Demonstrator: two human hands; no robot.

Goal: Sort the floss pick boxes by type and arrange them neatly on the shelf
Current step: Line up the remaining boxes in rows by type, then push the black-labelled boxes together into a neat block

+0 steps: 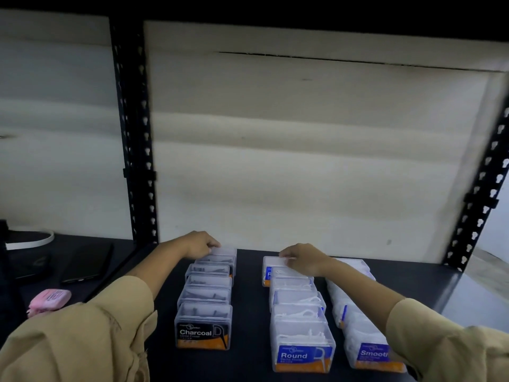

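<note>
On the dark shelf (248,312), three rows running front to back: left hand (199,245) curled over the rearmost Charcoal box (223,253), right hand (301,259) likewise on the rearmost Round box (271,267), Smooth row (360,334) rightmost, actual grip on either box impossible to tell.

Head view, down onto shelf (248,312)

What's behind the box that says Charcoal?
Behind the Charcoal box runs a row of similar clear boxes. The left hand covers the farthest one's back edge.
</note>
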